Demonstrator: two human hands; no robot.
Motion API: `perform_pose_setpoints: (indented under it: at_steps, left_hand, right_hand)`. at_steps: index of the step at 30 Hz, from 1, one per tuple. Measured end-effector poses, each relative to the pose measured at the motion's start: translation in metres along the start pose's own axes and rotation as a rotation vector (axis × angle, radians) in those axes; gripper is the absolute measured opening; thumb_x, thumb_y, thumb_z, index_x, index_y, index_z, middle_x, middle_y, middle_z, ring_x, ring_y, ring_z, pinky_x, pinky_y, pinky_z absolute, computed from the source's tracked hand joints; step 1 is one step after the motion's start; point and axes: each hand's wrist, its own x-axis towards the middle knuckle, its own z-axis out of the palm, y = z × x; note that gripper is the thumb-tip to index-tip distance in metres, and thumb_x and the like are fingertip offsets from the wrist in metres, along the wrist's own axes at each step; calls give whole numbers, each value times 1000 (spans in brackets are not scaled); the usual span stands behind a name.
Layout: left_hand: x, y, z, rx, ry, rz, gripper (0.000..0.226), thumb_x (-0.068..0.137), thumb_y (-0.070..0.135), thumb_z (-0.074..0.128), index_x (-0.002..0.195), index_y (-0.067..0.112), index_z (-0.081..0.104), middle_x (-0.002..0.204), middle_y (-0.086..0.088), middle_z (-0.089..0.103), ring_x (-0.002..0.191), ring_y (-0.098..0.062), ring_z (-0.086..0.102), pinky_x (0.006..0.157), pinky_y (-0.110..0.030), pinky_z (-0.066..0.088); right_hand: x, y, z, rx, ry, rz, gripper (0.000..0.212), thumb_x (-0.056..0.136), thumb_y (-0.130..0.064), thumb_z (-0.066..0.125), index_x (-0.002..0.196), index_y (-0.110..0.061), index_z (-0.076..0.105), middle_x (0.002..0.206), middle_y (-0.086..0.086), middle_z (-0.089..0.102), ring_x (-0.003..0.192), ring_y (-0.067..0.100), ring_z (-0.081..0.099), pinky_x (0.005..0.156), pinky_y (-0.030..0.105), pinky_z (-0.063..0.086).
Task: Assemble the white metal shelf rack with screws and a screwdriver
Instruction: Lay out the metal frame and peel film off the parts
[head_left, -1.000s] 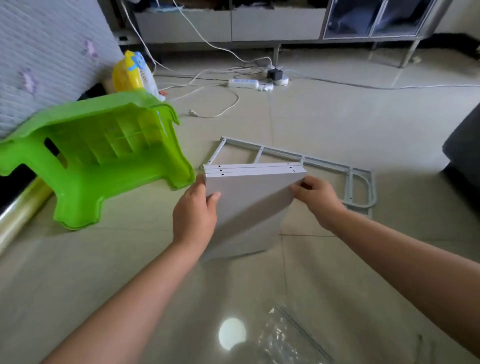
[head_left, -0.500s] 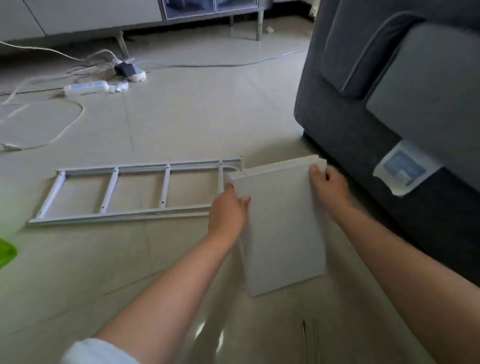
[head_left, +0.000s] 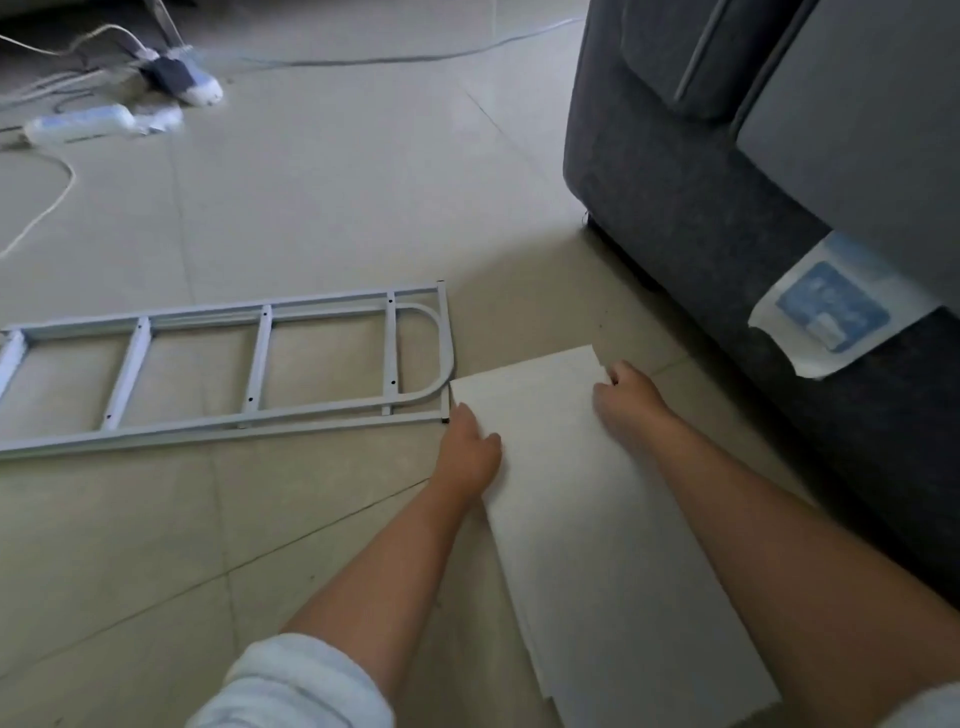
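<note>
The person is holding a stack of white shelf panels (head_left: 587, 499) by its two long edges, with the stack lying low over the tiled floor (head_left: 322, 208) and running from near the person out toward the sofa; whether its underside is resting on the tiles cannot be told. The left hand (head_left: 467, 449) is gripping the left edge near the far corner, with the thumb lying on the top face and the fingers curling under the edge out of sight. The right hand (head_left: 626, 397) is gripping the right edge near the far right corner, with the fingers curling over the rim of the panels. Both forearms are reaching forward from the lower part of the view, and a white sleeve (head_left: 291, 686) is covering the left upper arm. The white metal side frame (head_left: 223, 364) is lying flat on the floor to the left of the panels, showing ladder-like crossbars and a rounded bar at its near end; that end is sitting just beside the far left corner of the stack and the left hand. A dark grey sofa (head_left: 701, 208) is standing to the right of the panels, with a blue-and-white label (head_left: 831, 306) hanging from under its cushion. A white power strip (head_left: 78, 124) and several cables (head_left: 41, 213) are lying on the floor at the far left, well apart from the frame.
</note>
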Motion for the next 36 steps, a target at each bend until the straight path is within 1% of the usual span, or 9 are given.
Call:
perform_pose_setpoints:
  at_steps: [2,8,13,16,19,21,25,31,36]
  left_hand:
    - [0,-2,1,67,-73,16,31,93,-2,40,123,7,46,121,-2,47,131,-26,35,99,-24,28]
    - [-30,-34,-1,595,-92,183,51,90,16,54,135,0,35,146,-18,29,135,-27,26,107,-27,20]
    - [-76,-59,12,755,-158,171,81,83,37,65,142,4,20,143,-15,29,129,-30,32,102,-35,31]
    - [-95,-63,20,733,-175,142,81,81,35,67,140,1,24,133,-18,39,122,-32,39,96,-35,34]
    - [-105,-68,26,625,-246,82,63,84,23,65,132,-2,33,126,-21,47,116,-33,46,89,-31,37]
    - [-108,-73,29,590,-272,95,49,86,18,62,125,-2,40,123,-21,51,113,-32,49,84,-29,36]
    - [-108,-78,33,590,-297,127,38,90,13,53,122,-5,42,122,-22,53,113,-32,50,77,-25,31]
    - [-95,-69,25,439,-277,42,15,91,8,48,102,-1,42,105,-19,54,103,-32,52,59,-23,25]
    - [-78,-55,13,183,-270,-35,11,89,5,50,98,2,46,114,-22,53,106,-32,51,79,-30,39]
  right_hand:
    - [-1,6,2,-20,-64,-11,11,90,-8,39,99,-11,46,101,7,45,94,18,45,63,21,35]
    - [-33,42,-2,-384,11,-244,35,90,-19,46,124,-7,49,128,14,45,121,27,40,99,30,32]
    - [-102,90,-28,-803,-219,-363,72,83,-53,51,144,-26,25,155,5,6,142,25,1,114,34,10]
    - [-143,119,-42,-973,-426,-448,105,54,-83,24,146,-36,6,154,-2,-17,140,18,-19,114,36,-6]
    - [-173,148,-45,-1135,-627,-524,115,58,-80,42,137,-30,-24,136,-3,-44,129,15,-37,108,36,-18]
    - [-186,161,-41,-1187,-566,-608,124,63,-61,68,144,-22,-18,145,7,-31,137,25,-20,113,47,-4]
    - [-183,163,-29,-1206,-380,-724,115,34,-43,87,132,-12,37,136,25,44,122,42,47,93,53,38]
    - [-165,135,-2,-1072,-281,-747,87,44,-22,88,122,-4,55,128,29,51,114,47,52,83,61,42]
    - [-139,110,1,-1002,-298,-721,81,43,-19,90,117,0,60,125,30,53,111,49,54,80,63,43]
